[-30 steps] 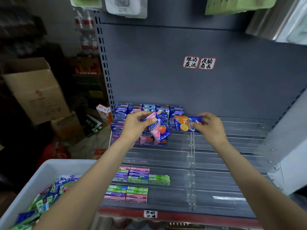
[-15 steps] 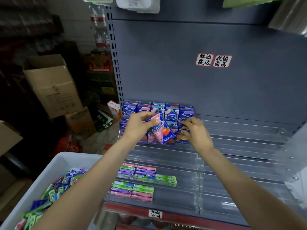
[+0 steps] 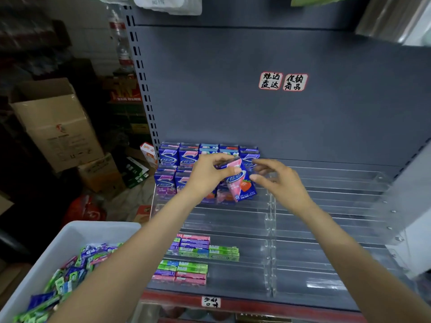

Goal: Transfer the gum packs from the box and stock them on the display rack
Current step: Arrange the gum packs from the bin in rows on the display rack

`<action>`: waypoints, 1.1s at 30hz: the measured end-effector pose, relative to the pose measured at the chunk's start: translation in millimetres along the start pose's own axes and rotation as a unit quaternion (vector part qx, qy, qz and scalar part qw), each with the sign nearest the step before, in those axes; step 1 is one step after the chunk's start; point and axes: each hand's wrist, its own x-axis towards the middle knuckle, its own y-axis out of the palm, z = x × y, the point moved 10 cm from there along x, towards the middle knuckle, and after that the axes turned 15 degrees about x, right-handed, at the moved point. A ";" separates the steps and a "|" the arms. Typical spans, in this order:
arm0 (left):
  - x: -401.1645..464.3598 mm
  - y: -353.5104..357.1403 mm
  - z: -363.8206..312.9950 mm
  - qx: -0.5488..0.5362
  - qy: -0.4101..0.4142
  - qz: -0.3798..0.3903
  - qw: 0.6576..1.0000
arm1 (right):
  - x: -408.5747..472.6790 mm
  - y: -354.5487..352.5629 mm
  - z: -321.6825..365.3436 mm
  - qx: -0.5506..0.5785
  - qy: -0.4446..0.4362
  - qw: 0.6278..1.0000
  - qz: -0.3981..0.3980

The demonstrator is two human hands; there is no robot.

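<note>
My left hand grips a blue and pink strawberry gum pack, held tilted over the upper rows of the display rack. My right hand hovers just right of that pack with fingers spread and holds nothing. Behind the hands, blue gum packs stand in rows at the rack's back left. Flat stick packs in green, pink and purple lie in the lower rows. The white box at bottom left holds several loose gum packs.
Clear plastic dividers split the grey rack into lanes. Two handwritten labels are stuck on the back panel. Cardboard boxes and a red bag crowd the floor to the left. A red shelf edge runs below.
My right hand set the orange pack down among the standing packs, let go and drew back to the right, empty. My left hand kept the strawberry pack. The view shifted left.
</note>
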 end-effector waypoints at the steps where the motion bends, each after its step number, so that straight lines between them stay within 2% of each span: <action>1: 2.1 6.5 -5.7 0.006 0.012 0.006 1.000 | -0.2 3.2 0.5 0.010 0.013 1.000 0.020; 4: 5.8 21.9 -16.8 -0.002 0.040 0.025 0.999 | 1.5 3.2 -4.1 0.029 0.029 0.999 0.033; 6: 7.1 23.4 -15.1 0.004 0.041 0.022 0.999 | 1.6 -4.8 -11.2 0.035 0.033 0.999 0.009; 8: 6.8 16.9 -7.1 0.091 0.048 0.009 0.995 | 0.8 -14.9 -21.7 0.033 0.047 0.998 -0.031; 10: 4.8 11.8 2.6 0.263 0.082 0.003 0.961 | -0.8 -16.7 -32.5 0.035 0.070 0.996 -0.049; 12: 0.4 15.1 15.2 0.404 0.107 0.030 0.908 | -2.0 -10.0 -41.0 0.040 0.079 0.995 -0.047; 15: -4.9 23.8 29.3 0.498 0.120 0.070 0.856 | -3.9 1.9 -51.8 0.001 0.071 0.996 -0.060; 19: -3.9 25.1 31.6 0.521 0.119 0.059 0.843 | -6.2 7.7 -54.6 -0.048 0.056 0.993 -0.096; 26: -1.1 24.2 28.2 0.510 0.111 0.028 0.853 | -13.6 10.6 -68.9 -0.062 0.102 0.987 -0.107; 33: -1.8 22.9 25.8 0.490 0.127 -0.002 0.863 | -17.6 14.3 -58.7 -0.147 0.084 0.979 -0.112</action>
